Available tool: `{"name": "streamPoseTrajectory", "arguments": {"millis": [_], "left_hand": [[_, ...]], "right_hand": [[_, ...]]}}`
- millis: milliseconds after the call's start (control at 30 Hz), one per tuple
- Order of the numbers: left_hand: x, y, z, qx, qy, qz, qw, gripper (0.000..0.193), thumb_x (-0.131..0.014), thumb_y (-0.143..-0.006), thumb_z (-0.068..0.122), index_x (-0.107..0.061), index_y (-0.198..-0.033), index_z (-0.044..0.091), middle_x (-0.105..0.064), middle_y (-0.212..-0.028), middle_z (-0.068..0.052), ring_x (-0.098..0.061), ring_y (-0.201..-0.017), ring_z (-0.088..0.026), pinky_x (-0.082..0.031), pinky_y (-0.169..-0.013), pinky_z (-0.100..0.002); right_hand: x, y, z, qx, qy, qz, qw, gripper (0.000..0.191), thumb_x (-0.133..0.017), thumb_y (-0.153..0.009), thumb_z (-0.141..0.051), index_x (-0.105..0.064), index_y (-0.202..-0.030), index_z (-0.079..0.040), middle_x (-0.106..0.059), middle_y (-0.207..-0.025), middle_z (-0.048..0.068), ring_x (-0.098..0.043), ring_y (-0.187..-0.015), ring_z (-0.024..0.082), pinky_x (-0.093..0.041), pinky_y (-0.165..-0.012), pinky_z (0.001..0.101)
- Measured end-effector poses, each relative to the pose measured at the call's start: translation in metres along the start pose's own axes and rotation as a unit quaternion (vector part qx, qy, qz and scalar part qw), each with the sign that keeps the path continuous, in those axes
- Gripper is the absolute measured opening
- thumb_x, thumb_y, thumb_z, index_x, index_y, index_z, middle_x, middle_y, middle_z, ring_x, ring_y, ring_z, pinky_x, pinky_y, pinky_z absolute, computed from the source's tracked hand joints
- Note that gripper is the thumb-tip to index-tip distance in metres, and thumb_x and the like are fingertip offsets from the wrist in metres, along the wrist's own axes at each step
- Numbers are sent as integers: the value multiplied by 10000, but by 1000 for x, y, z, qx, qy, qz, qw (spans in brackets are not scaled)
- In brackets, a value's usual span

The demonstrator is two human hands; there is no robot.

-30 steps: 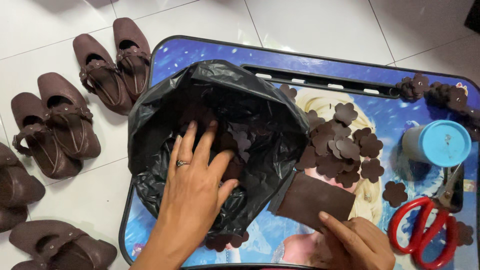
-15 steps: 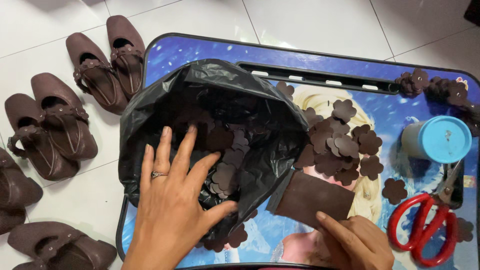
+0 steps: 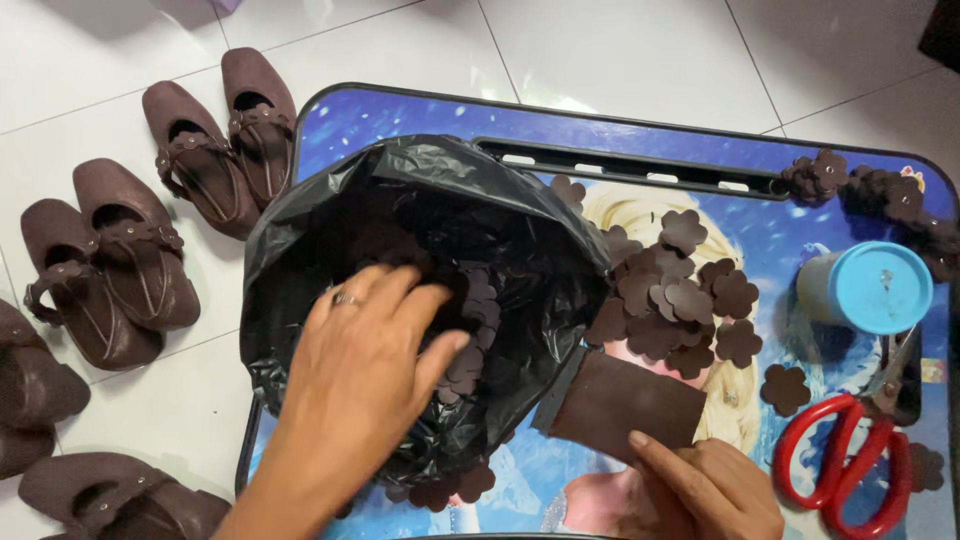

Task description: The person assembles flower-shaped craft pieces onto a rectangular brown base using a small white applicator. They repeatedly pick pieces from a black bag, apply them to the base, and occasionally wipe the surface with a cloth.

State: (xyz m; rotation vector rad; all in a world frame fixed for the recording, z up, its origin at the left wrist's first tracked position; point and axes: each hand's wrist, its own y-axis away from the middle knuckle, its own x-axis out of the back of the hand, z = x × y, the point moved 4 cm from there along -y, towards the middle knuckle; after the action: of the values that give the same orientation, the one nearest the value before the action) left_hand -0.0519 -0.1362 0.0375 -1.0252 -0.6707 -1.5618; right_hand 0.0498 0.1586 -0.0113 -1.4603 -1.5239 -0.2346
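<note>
Two bare hands work over a small blue picture-printed table [image 3: 860, 190]. The left hand [image 3: 365, 370], a ring on one finger, reaches into the open mouth of a crumpled black plastic bag [image 3: 400, 200]; its fingers are loosely spread and curled down onto the dark brown flower-shaped cutouts inside the bag [image 3: 475, 320], touching them, though I cannot tell whether any is pinched. At about four o'clock from the bag, the right hand [image 3: 705, 490] rests with its fingertips pressed on the near edge of a flat dark brown rectangular sheet [image 3: 625, 405], which lies on the table just beside the bag's rim.

At two o'clock from that sheet sits a loose heap of the same brown flower cutouts [image 3: 680, 290], touching the bag's side. A single flower piece [image 3: 785, 388] lies apart at three o'clock. Further right stands a light blue round-lidded tub [image 3: 868, 287], with red-handled scissors [image 3: 850, 465] just below it. More brown flowers are strung along the table's far right corner [image 3: 870, 190].

On the white tiled floor at nine to eleven o'clock, several pairs of dark brown leather shoes [image 3: 150, 240] lie side by side.
</note>
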Motion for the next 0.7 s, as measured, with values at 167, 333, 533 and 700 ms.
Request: {"name": "streamPoseTrajectory", "arguments": {"millis": [167, 333, 533, 700], "left_hand": [[10, -92, -18, -60, 3, -62, 996, 308, -678, -894, 174, -674, -1188, 84, -660, -981, -176, -633, -947, -429, -497, -782, -537], [-6, -177, 1, -190, 6, -34, 981, 274, -651, -822, 51, -701, -1090, 64, -695, -1048, -178, -645, -994, -434, -499, -829, -546], [-19, -174, 19, -203, 11, -72, 976, 183, -710, -826, 127, -700, -993, 53, -705, -991, -177, -651, -953, -425, -495, -798, -547], [21, -129, -2, -175, -19, 16, 984, 128, -707, -857, 115, -669, -932, 19, -680, -951, -181, -662, -901, -424, -508, -757, -522]], "right_hand": [[-2, 6, 4, 1, 2, -9, 1000, 464, -785, -602, 8, -752, -1061, -51, -607, -627, 37, -593, -534, 158, -438, -508, 284], [-1, 8, 14, -4, 8, -24, 1000, 449, -814, -629, 6, -758, -1070, -58, -621, -610, 19, -574, -506, 147, -436, -494, 286], [0, 12, 20, -35, 2, -34, 999, 489, -822, -613, -33, -756, -1094, -91, -592, -608, 7, -577, -523, 134, -442, -509, 284], [-4, 10, 13, -43, 10, -28, 999, 465, -841, -548, -41, -788, -1005, -103, -465, -492, 29, -507, -429, 167, -358, -422, 328]]}}
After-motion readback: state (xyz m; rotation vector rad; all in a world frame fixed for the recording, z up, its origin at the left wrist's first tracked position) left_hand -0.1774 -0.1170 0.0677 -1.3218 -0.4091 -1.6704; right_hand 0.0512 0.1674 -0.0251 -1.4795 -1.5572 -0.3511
